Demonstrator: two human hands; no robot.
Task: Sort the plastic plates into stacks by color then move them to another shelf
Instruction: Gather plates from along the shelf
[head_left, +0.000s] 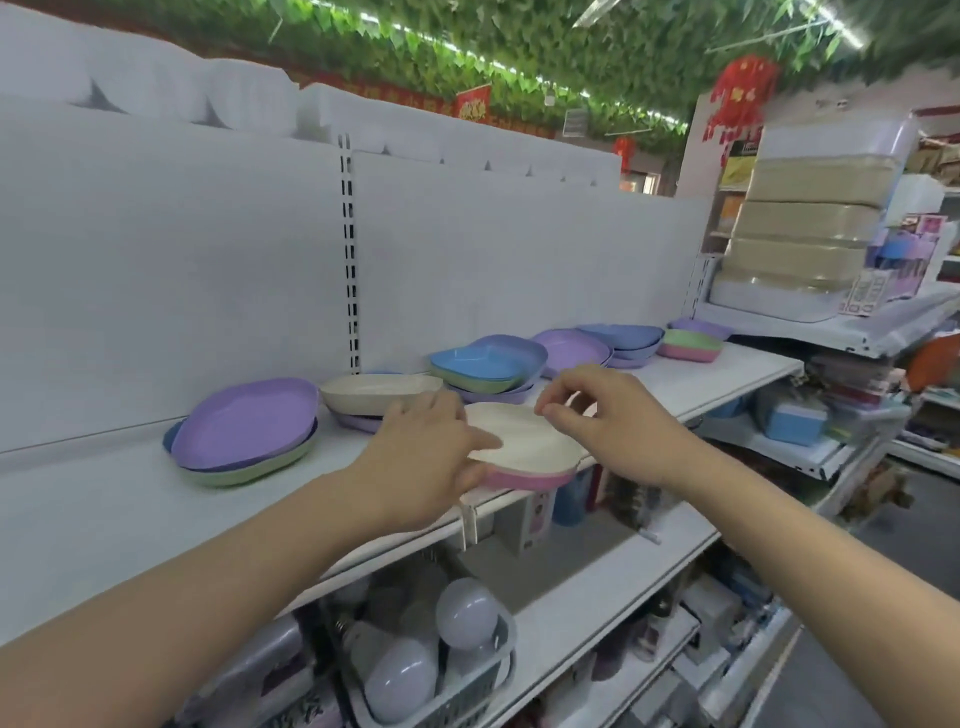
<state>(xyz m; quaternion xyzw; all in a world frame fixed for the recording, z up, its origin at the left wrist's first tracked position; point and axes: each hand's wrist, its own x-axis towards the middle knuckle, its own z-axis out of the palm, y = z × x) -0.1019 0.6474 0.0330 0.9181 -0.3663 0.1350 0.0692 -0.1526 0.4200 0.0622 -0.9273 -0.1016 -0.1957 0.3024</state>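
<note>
My left hand (436, 447) grips the near-left rim of the cream plate (524, 439), nested on a pink plate (524, 478) at the shelf (156, 519) edge. My right hand (597, 415) pinches its far rim. Lift level; the pair overhangs and could tip

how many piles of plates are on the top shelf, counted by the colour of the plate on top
purple on top: 3
blue on top: 2
cream on top: 2
total: 7 piles
</note>
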